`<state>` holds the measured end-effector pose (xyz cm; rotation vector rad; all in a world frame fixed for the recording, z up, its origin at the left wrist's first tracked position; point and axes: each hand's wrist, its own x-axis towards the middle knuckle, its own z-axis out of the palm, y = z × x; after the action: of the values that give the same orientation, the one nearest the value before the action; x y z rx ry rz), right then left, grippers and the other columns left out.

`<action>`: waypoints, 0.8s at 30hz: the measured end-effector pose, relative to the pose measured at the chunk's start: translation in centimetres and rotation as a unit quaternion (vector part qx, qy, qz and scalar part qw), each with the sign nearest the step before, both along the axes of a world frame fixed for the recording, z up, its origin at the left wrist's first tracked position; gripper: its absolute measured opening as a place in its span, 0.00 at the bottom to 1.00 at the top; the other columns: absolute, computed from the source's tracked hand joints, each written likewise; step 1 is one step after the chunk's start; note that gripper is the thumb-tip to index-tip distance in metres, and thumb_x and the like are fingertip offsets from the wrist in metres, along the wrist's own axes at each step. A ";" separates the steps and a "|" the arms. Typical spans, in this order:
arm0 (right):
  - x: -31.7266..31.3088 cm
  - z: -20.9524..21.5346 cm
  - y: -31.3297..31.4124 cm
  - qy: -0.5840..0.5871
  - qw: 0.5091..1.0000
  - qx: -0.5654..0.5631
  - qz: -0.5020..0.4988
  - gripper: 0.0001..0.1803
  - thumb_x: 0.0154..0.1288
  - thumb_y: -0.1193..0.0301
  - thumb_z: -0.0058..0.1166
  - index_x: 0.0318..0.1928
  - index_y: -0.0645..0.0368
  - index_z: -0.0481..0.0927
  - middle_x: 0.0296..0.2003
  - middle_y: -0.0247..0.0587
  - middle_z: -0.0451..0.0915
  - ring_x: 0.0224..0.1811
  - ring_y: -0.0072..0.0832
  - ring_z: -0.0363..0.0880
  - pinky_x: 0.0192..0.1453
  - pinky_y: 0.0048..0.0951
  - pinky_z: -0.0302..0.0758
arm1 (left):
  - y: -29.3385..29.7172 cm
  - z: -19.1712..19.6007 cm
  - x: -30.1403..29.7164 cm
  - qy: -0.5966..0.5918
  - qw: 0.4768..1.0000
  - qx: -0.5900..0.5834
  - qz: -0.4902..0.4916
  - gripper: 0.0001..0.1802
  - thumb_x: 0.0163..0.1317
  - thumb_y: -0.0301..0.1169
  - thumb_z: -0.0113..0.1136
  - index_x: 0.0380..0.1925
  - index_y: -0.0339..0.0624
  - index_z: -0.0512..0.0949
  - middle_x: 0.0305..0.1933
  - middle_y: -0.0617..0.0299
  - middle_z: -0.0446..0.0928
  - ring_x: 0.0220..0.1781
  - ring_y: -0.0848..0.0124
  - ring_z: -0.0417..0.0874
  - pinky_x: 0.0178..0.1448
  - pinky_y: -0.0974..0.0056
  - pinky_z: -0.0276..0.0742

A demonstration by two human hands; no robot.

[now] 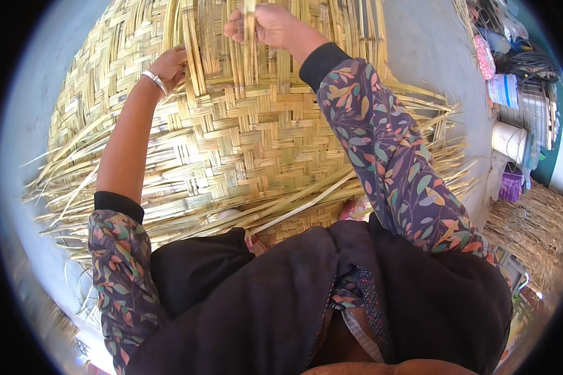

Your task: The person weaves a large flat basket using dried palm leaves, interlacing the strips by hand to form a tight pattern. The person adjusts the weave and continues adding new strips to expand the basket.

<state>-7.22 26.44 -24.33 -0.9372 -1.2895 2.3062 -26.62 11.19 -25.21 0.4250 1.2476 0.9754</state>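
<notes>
A large mat (pixel 250 134) of flat yellow-green split strips, bamboo or reed, spreads before me, woven in a diagonal pattern. Across its upper part, loose strips (pixel 213 53) run lengthwise over the weave. My right hand (pixel 266 26) is closed at the top of the mat, with one raised strip (pixel 249 47) standing against its fingers. Lower and to the left, my left hand (pixel 170 65), a bracelet at its wrist, has curled fingers at the edge of another lengthwise strip (pixel 194 62). Its fingertips are partly hidden.
Unwoven strip ends (pixel 69 187) fan out along the mat's left side, and more ends (pixel 447 119) stick out at right. Beyond the grey floor (pixel 428 44) at right stand a white bucket (pixel 508 141), a purple container (pixel 510 184), coiled black cable (pixel 530 64) and a straw heap (pixel 528 219).
</notes>
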 end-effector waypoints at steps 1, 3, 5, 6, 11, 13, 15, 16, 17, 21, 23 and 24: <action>0.0 0.2 -0.1 -0.078 0.991 0.104 -0.023 0.21 0.69 0.63 0.42 0.48 0.72 0.73 0.36 0.52 0.81 0.38 0.39 0.82 0.43 0.38 0.81 | 0.1 -0.8 -0.4 -0.002 1.000 0.005 -0.010 0.09 0.63 0.29 0.52 0.42 0.40 0.72 0.36 0.65 0.77 0.27 0.81 0.76 0.24 0.78 0.71; 0.0 0.8 0.0 -0.228 0.922 0.306 -0.070 0.21 0.67 0.63 0.45 0.47 0.72 0.75 0.36 0.51 0.81 0.38 0.37 0.83 0.43 0.37 0.80 | 0.3 -1.8 -1.1 -0.005 0.999 0.015 -0.030 0.09 0.62 0.29 0.53 0.42 0.40 0.72 0.34 0.66 0.77 0.25 0.82 0.75 0.21 0.78 0.68; 0.7 1.6 0.3 -0.343 0.860 0.378 -0.020 0.24 0.64 0.59 0.47 0.46 0.69 0.77 0.41 0.56 0.80 0.46 0.42 0.80 0.49 0.38 0.76 | 0.0 -1.0 -0.8 0.029 0.999 -0.002 -0.025 0.05 0.61 0.27 0.47 0.35 0.45 0.71 0.23 0.72 0.67 0.16 0.81 0.63 0.16 0.74 0.54; 0.9 1.0 0.2 -0.389 0.825 0.410 -0.014 0.24 0.64 0.57 0.46 0.45 0.69 0.78 0.42 0.58 0.79 0.47 0.44 0.79 0.50 0.38 0.75 | 0.2 -1.0 -0.5 0.028 0.999 -0.005 -0.021 0.05 0.61 0.27 0.46 0.35 0.45 0.71 0.22 0.72 0.67 0.15 0.81 0.62 0.16 0.74 0.54; -0.3 1.2 1.2 -0.489 0.776 0.387 0.094 0.27 0.65 0.56 0.47 0.54 0.67 0.72 0.48 0.58 0.76 0.50 0.42 0.76 0.49 0.41 0.73 | 0.4 -2.3 -0.9 0.000 1.000 -0.004 0.004 0.03 0.61 0.27 0.49 0.34 0.45 0.70 0.20 0.71 0.66 0.13 0.81 0.61 0.15 0.73 0.54; -0.8 0.8 1.8 -0.468 0.822 0.320 0.053 0.26 0.65 0.55 0.49 0.51 0.67 0.74 0.45 0.53 0.76 0.45 0.39 0.75 0.47 0.40 0.73 | 0.5 -0.8 -0.6 0.001 1.000 0.000 -0.005 0.02 0.61 0.28 0.50 0.34 0.45 0.70 0.20 0.71 0.66 0.14 0.81 0.61 0.15 0.73 0.55; -1.0 1.3 2.2 -0.419 0.877 0.233 0.013 0.25 0.64 0.54 0.51 0.48 0.66 0.74 0.42 0.47 0.75 0.41 0.35 0.73 0.45 0.38 0.73 | 0.3 -1.0 -0.4 0.004 1.000 0.001 0.010 0.02 0.62 0.28 0.50 0.34 0.44 0.70 0.20 0.71 0.66 0.14 0.81 0.61 0.15 0.73 0.56; -0.7 2.2 1.7 -0.380 0.908 0.179 -0.003 0.25 0.63 0.53 0.52 0.47 0.65 0.74 0.40 0.44 0.75 0.40 0.33 0.72 0.44 0.36 0.72 | 0.1 -1.2 -0.8 0.004 1.000 0.010 -0.006 0.03 0.62 0.28 0.49 0.35 0.43 0.70 0.21 0.71 0.67 0.15 0.81 0.63 0.16 0.73 0.57; -0.4 3.0 1.3 -0.338 0.933 0.123 -0.019 0.26 0.62 0.52 0.53 0.46 0.64 0.75 0.38 0.41 0.74 0.38 0.30 0.70 0.43 0.34 0.71 | -0.1 -1.5 -1.4 -0.006 1.000 0.015 -0.013 0.05 0.62 0.28 0.49 0.37 0.42 0.70 0.24 0.69 0.70 0.17 0.80 0.67 0.17 0.73 0.62; 1.4 3.8 1.4 -0.268 0.961 0.062 0.035 0.24 0.55 0.53 0.63 0.42 0.59 0.76 0.32 0.34 0.73 0.33 0.26 0.70 0.35 0.29 0.69 | 0.1 -2.2 -1.7 -0.042 0.998 0.028 -0.033 0.10 0.63 0.29 0.51 0.43 0.39 0.70 0.30 0.65 0.77 0.22 0.78 0.77 0.21 0.74 0.72; 2.2 3.7 1.6 -0.232 0.968 0.065 0.070 0.28 0.53 0.54 0.65 0.46 0.61 0.73 0.36 0.35 0.73 0.39 0.26 0.69 0.43 0.27 0.67 | 0.2 -1.2 -1.3 -0.041 0.998 0.028 -0.047 0.10 0.63 0.29 0.51 0.43 0.39 0.70 0.30 0.65 0.77 0.23 0.79 0.78 0.21 0.74 0.72; 2.0 3.9 1.3 -0.223 0.970 0.083 0.054 0.34 0.51 0.58 0.67 0.52 0.67 0.69 0.39 0.39 0.76 0.46 0.30 0.72 0.49 0.31 0.69 | 0.2 -1.0 -1.1 -0.050 0.998 0.027 -0.039 0.10 0.63 0.29 0.52 0.44 0.40 0.70 0.32 0.65 0.78 0.25 0.79 0.79 0.21 0.74 0.73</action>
<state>-5.25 27.70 -20.47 -1.4100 -1.7171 2.0887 -27.68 11.36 -26.17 0.4594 1.1094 0.9533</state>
